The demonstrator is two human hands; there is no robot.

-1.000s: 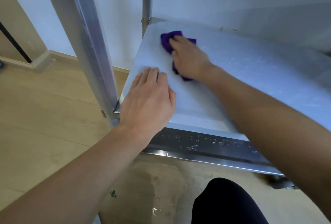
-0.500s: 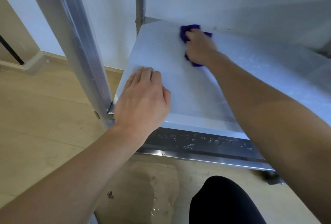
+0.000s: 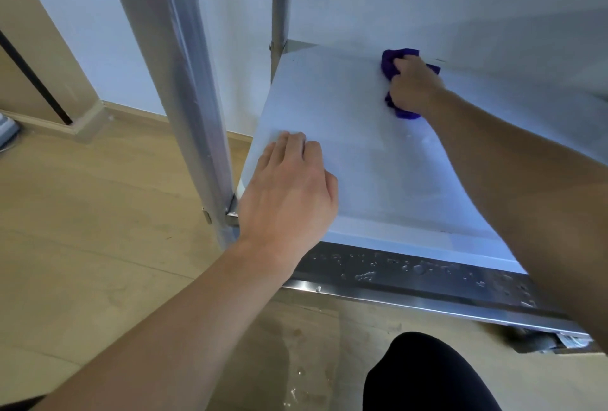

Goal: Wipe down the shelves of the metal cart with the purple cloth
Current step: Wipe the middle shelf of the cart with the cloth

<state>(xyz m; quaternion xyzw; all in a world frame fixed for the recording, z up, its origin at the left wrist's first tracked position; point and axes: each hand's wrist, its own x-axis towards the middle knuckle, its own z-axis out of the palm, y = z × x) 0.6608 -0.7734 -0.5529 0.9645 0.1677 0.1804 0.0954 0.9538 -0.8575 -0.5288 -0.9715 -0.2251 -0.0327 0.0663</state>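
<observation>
Fingers of the right hand curl over the bunched purple cloth, pressing it onto the shelf at its back edge, likely to reach the far strip. At the shelf's front left corner, the left hand lies flat with its fingers straight and holding nothing, probably steadying the cart. Droplets cling to the shelf's front rail, apparently not yet wiped.
</observation>
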